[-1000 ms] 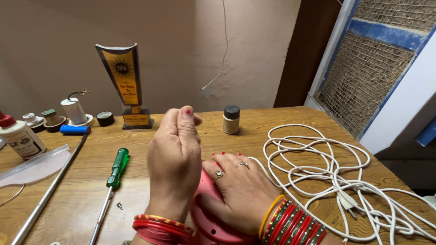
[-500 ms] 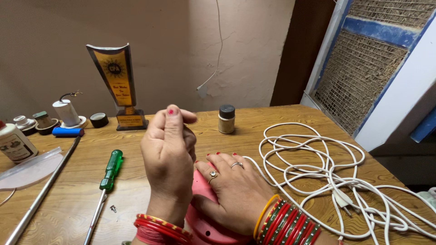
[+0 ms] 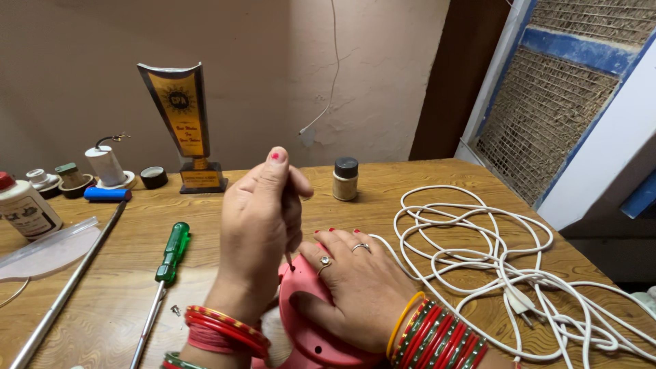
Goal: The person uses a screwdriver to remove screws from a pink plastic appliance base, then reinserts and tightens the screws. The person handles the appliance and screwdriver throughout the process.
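Screwdriver (image 3: pixel 290 260) stands upright, tip down on pink casing (image 3: pixel 307 328).

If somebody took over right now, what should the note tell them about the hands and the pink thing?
Left hand: fingers closed on a thin tool, tip down on the pink casing.
Right hand: lies flat on the casing, pressing it to the table.
Nearby: green screwdriver and a small loose screw on the left, white cord on the right.
Done: one screw seems out. Left: cannot tell how many.
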